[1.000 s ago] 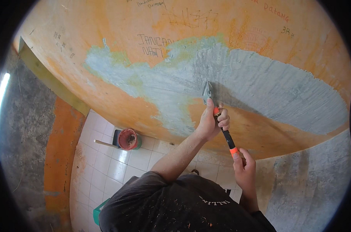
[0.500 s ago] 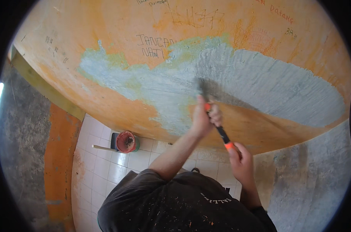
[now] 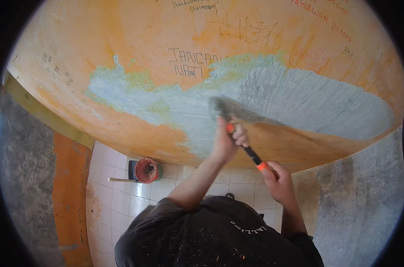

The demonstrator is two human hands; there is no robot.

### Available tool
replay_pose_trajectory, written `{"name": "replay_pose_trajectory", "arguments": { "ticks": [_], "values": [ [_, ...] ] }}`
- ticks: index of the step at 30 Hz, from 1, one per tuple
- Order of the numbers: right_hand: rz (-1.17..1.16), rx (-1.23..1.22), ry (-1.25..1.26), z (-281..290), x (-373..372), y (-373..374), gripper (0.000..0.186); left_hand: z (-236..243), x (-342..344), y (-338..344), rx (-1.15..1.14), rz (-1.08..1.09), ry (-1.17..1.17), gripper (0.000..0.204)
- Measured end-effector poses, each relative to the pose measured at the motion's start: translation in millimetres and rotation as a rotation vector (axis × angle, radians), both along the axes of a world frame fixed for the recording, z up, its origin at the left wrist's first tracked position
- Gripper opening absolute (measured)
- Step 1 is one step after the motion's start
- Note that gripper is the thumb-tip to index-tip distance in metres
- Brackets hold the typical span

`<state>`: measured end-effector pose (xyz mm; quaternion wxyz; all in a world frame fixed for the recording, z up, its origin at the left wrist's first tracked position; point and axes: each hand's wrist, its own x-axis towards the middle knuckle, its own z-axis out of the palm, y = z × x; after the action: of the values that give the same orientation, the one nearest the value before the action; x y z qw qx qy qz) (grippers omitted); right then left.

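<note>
My left hand [image 3: 226, 140] grips the upper handle of a long scraper [image 3: 251, 153], black with orange bands, close behind its metal head. My right hand [image 3: 275, 178] is closed round the lower end of the handle. The motion-blurred scraper head [image 3: 217, 107] is at a pale blue-grey patch [image 3: 335, 107] of bared surface on the orange painted wall [image 3: 148, 31], casting a shadow to the right. Green paint borders parts of the patch. Scrawled writing marks the orange paint above.
A red bucket [image 3: 141, 171] stands beside a dark dustpan [image 3: 132, 167] with a pale handle on the white tiled floor [image 3: 113, 204] at lower left. A grey and orange wall [image 3: 28, 178] rises at the left; a grey wall [image 3: 357, 191] is at the right.
My hands and the scraper have moved leftward across the patch. The view has shifted slightly, so the upper wall appears lower. Both hands keep their grip on the handle.
</note>
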<state>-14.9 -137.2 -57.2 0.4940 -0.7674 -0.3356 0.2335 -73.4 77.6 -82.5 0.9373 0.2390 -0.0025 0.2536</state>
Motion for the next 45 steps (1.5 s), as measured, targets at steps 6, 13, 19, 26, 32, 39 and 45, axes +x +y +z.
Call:
{"name": "replay_pose_trajectory", "arguments": {
  "ticks": [6,13,19,26,32,39,45],
  "values": [
    [-0.059,-0.032,0.098,20,-3,-22,0.029,-6,12,-17,-0.070,-0.002,-0.092,0.056],
    [-0.038,-0.046,-0.010,9,-17,9,0.027,-17,-15,13,-0.011,-0.012,-0.041,0.057],
    [-0.076,-0.003,0.136,8,-25,-2,0.025,-20,-6,2,0.014,-0.079,-0.091,0.058],
    [-0.145,-0.066,0.083,4,-23,-4,0.024,-12,-9,1,0.012,-0.078,-0.075,0.055],
    [-0.102,0.011,0.071,-1,-35,5,0.023,-17,-12,8,-0.032,-0.072,0.005,0.064],
    [-0.142,-0.043,0.061,5,-22,-13,0.024,-12,-3,-10,0.028,-0.108,-0.029,0.061],
    [-0.096,0.007,0.033,-18,-60,28,0.025,-23,-50,39,0.123,-0.049,0.063,0.062]
  ]
}}
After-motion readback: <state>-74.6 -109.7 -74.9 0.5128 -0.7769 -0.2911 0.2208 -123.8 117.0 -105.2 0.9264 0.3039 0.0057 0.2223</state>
